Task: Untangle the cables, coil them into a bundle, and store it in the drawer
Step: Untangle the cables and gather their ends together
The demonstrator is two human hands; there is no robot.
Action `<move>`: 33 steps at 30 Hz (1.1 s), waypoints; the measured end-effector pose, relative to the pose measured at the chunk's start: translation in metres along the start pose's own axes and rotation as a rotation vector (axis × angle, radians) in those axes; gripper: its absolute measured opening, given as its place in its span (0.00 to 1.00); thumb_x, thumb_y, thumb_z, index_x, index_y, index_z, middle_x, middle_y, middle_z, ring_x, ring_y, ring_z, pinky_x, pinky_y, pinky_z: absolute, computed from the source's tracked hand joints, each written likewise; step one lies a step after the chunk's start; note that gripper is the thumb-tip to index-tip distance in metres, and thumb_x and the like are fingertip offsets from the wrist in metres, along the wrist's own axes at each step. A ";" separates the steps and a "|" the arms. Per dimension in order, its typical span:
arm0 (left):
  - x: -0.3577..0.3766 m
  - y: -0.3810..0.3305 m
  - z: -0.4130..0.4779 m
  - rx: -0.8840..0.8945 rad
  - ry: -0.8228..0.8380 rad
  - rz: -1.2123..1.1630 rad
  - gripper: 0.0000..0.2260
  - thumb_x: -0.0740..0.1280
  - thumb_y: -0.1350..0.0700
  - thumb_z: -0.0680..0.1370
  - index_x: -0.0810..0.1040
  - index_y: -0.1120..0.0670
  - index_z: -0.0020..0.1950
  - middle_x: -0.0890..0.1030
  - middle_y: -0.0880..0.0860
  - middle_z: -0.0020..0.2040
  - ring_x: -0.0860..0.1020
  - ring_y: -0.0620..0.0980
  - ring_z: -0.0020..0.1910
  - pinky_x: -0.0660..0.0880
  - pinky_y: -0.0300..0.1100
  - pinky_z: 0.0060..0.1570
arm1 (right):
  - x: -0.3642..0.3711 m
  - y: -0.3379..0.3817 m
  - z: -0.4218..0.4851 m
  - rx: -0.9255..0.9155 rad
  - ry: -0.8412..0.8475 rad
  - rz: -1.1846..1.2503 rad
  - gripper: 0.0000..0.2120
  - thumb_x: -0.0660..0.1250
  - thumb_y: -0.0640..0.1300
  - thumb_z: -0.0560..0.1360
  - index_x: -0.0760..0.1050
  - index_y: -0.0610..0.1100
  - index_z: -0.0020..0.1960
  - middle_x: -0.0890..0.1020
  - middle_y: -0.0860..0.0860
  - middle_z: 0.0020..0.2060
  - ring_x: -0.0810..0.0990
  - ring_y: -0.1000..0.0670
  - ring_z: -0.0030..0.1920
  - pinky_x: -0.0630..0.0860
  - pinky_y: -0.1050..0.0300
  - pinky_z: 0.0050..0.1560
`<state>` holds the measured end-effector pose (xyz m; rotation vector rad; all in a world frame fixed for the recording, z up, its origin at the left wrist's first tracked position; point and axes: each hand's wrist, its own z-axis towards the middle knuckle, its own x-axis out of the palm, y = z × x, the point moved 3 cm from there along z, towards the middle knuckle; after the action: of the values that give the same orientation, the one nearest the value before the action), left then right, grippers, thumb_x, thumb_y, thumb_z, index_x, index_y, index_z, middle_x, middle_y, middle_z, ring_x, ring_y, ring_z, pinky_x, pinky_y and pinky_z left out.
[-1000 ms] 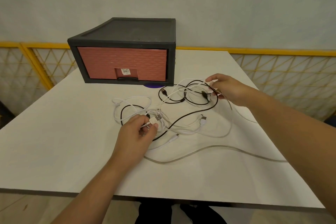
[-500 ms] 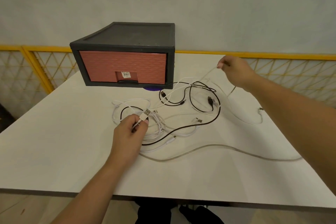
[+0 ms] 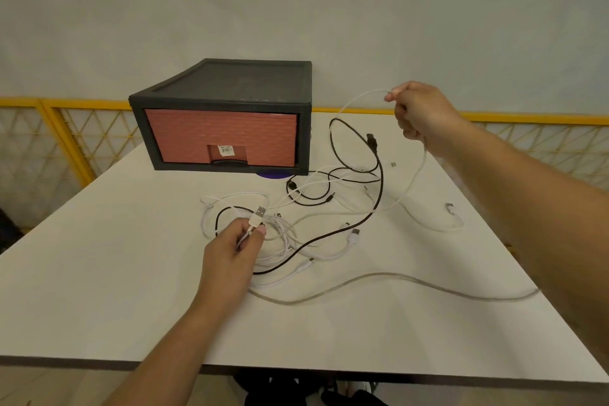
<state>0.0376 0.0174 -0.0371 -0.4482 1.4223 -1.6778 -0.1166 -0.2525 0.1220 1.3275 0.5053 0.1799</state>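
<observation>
A tangle of white and black cables (image 3: 306,224) lies on the white table (image 3: 99,290) in front of a dark drawer box (image 3: 230,89) with a closed salmon-pink drawer (image 3: 220,138). My left hand (image 3: 234,250) pinches a white cable just behind its USB plug (image 3: 258,212), low over the tangle. My right hand (image 3: 421,112) is raised to the right of the box and grips a white cable (image 3: 413,181) that loops down to the table. A black cable (image 3: 377,158) hangs lifted with it. A clear cable (image 3: 379,277) lies nearer me.
A yellow mesh railing (image 3: 66,142) runs behind the table on both sides. A pale wall (image 3: 296,10) stands behind it. A purple disc (image 3: 275,174) peeks from under the box's front right corner. The table's near edge (image 3: 296,369) is just below my arms.
My right hand has risen up and to the right from the table, pulling a white cable and a black loop up out of the tangle. My left hand stays holding the plug end.
</observation>
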 end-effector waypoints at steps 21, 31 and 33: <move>0.054 -0.086 0.048 -0.545 0.278 -0.671 0.11 0.66 0.46 0.80 0.79 0.54 0.51 0.85 0.45 0.46 0.57 0.40 0.20 0.55 0.30 0.17 | 0.041 -0.023 -0.120 -0.845 0.204 -0.728 0.07 0.58 0.46 0.81 0.74 0.45 0.53 0.71 0.56 0.26 0.69 0.53 0.27 0.70 0.53 0.31; 0.041 -0.080 0.009 -0.296 0.293 -0.397 0.05 0.66 0.55 0.80 0.81 0.51 0.53 0.85 0.46 0.44 0.60 0.40 0.24 0.58 0.32 0.22 | 0.074 -0.029 -0.111 0.262 0.468 0.689 0.28 0.54 0.60 0.80 0.62 0.44 0.73 0.78 0.47 0.64 0.75 0.47 0.65 0.64 0.47 0.71; 0.040 -0.076 0.002 -0.301 0.297 -0.352 0.05 0.67 0.55 0.80 0.82 0.51 0.53 0.85 0.46 0.44 0.60 0.42 0.26 0.58 0.33 0.24 | 0.072 -0.018 -0.099 0.290 0.299 0.959 0.18 0.54 0.53 0.83 0.66 0.42 0.66 0.84 0.46 0.51 0.82 0.47 0.54 0.72 0.49 0.64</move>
<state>-0.0119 -0.0178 0.0238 -0.6688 1.9168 -1.8699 -0.1001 -0.1405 0.0722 1.7570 0.0996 1.1410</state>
